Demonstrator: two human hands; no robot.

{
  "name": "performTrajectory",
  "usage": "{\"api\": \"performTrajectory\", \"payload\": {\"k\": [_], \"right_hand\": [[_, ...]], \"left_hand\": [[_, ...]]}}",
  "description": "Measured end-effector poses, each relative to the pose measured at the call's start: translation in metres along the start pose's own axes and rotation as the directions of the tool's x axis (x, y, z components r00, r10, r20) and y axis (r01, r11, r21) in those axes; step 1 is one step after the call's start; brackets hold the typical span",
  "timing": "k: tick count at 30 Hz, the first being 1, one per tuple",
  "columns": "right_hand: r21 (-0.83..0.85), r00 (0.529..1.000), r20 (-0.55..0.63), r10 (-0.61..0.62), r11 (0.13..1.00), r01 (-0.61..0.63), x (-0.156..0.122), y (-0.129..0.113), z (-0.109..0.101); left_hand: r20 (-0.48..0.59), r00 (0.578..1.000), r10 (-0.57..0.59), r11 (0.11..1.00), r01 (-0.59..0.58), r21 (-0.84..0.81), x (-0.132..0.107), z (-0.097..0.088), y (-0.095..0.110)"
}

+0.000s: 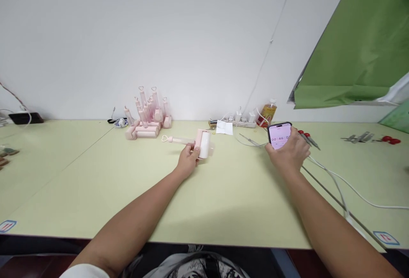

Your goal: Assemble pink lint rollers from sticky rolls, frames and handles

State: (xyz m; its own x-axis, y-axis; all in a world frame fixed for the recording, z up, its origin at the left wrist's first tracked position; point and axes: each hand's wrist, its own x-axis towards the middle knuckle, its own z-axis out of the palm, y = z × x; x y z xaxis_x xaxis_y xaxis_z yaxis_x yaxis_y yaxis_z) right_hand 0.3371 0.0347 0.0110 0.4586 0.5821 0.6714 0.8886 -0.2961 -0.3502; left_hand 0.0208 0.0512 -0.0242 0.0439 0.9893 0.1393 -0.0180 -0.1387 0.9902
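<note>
A pink lint roller point(204, 145) with a white roll is gripped in my left hand point(188, 159), just above the table. Its clear handle points left and ends in a heart-shaped loop. My right hand point(294, 150) is closed around a phone point(279, 135), with the thumb along its lower edge. The lit screen shows a timer reading that begins 00:46. Farther back on the left stands a cluster of similar pink lint rollers point(147, 131), several with their handles pointing up.
Against the wall lie a power strip point(241, 122) with plugs, a white paper point(224, 127) and a bottle of yellow liquid point(268, 111). Red-handled tools point(390, 140) rest at the right. White cables point(338, 180) run across the right side of the table point(223, 210). A coiled cable point(120, 123) lies beside the rollers.
</note>
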Motion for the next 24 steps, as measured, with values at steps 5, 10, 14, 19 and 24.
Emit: {"api": "performTrajectory", "payload": {"k": [5, 10, 14, 19, 24], "right_hand": [[0.024, 1.0, -0.015, 0.02, 1.0, -0.02, 0.0, 0.0, 0.0], [0.019, 0.999, -0.028, 0.018, 1.0, -0.018, 0.0, 0.001, 0.001], [-0.004, 1.0, 0.002, -0.004, 1.0, 0.004, -0.003, 0.0, -0.002], [-0.024, 0.998, 0.055, 0.011, 1.0, -0.009, -0.005, -0.004, -0.009], [-0.074, 0.986, 0.15, 0.076, 0.995, -0.066, -0.001, -0.003, -0.009]], "left_hand": [[-0.004, 1.0, -0.005, 1.0, 0.005, 0.005, 0.002, 0.0, -0.002], [-0.006, 1.0, -0.004, 1.0, 0.004, 0.009, 0.003, -0.001, -0.004], [-0.003, 1.0, -0.003, 1.0, 0.003, 0.009, 0.002, -0.001, -0.003], [-0.005, 1.0, -0.006, 1.0, 0.006, 0.018, 0.001, -0.001, -0.001], [-0.004, 1.0, -0.008, 1.0, 0.008, 0.019, 0.001, -0.001, 0.0]]}}
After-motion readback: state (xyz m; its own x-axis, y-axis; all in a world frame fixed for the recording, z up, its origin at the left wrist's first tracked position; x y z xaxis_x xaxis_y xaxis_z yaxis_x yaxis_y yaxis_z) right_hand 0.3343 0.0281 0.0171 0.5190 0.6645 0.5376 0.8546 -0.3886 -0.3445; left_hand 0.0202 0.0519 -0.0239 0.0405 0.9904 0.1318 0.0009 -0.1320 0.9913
